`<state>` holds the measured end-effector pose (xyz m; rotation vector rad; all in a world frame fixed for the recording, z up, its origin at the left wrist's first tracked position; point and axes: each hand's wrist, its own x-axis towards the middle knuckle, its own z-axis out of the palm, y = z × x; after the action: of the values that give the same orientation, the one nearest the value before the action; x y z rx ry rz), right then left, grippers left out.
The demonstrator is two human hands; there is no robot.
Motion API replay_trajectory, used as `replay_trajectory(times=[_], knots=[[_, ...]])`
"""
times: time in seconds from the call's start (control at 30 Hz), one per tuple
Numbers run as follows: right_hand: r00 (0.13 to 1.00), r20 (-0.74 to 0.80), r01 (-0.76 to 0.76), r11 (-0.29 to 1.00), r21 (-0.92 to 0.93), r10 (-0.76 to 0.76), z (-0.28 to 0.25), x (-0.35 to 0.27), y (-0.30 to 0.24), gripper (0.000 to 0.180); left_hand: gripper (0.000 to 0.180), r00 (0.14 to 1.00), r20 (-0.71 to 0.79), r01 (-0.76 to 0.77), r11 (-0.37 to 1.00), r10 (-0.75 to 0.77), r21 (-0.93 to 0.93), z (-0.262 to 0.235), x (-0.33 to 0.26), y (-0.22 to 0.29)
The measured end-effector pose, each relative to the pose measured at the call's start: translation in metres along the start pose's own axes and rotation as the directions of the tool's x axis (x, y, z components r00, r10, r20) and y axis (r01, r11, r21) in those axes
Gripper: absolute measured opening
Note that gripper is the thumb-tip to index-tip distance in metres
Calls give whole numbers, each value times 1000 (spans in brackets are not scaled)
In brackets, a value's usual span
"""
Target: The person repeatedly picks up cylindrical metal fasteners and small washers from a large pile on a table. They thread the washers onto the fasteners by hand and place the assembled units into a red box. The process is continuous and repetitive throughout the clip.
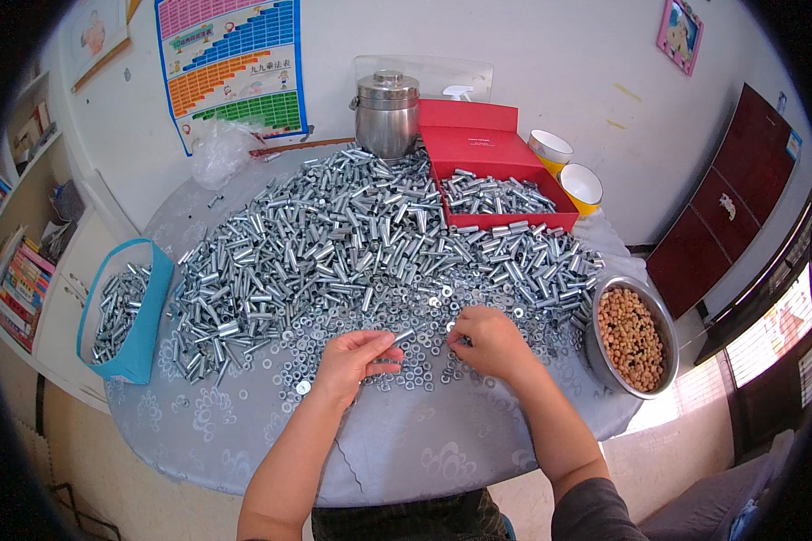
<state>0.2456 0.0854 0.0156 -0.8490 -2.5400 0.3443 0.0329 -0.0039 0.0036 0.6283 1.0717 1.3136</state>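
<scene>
Our left hand [356, 359] pinches a short metal sleeve [404, 336] between thumb and fingers; our right hand [489, 341] curls, fingertips pressed on small washers [424, 371] strewn across the counter [397, 451]; beyond them spreads a heap of sleeves [352, 234]; a red box [487, 149] stands behind, a steel bowl [663, 325] at right, a blue bin [149, 347] at left.

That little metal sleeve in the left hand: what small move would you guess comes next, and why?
Probably the right hand picks a washer from the loose washers under its fingertips and brings it across to the metal sleeve that the left hand holds out toward it. The sleeve's free end points at the right hand, and the two hands are close together.
</scene>
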Motion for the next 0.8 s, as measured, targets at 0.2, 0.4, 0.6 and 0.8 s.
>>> replay_trajectory(times=[0.2,0.4,0.6,0.8], knots=[[992,-122,-26,1000,11,27,4,4,-5,7,18,1000,-13,3,1000,-3,1,0,0,-1],[989,-147,32,999,3,-32,20,7,2,6,18,1000,-8,12,1000,-12,-2,1,1,-2],[991,-131,30,1000,-9,-30,15,7,0,6,18,1000,-3,4,1000,-4,-4,1,1,-2],[990,-137,-31,999,27,34,7,5,-4,8,18,1000,-2,13,1000,-13,2,2,1,-3]])
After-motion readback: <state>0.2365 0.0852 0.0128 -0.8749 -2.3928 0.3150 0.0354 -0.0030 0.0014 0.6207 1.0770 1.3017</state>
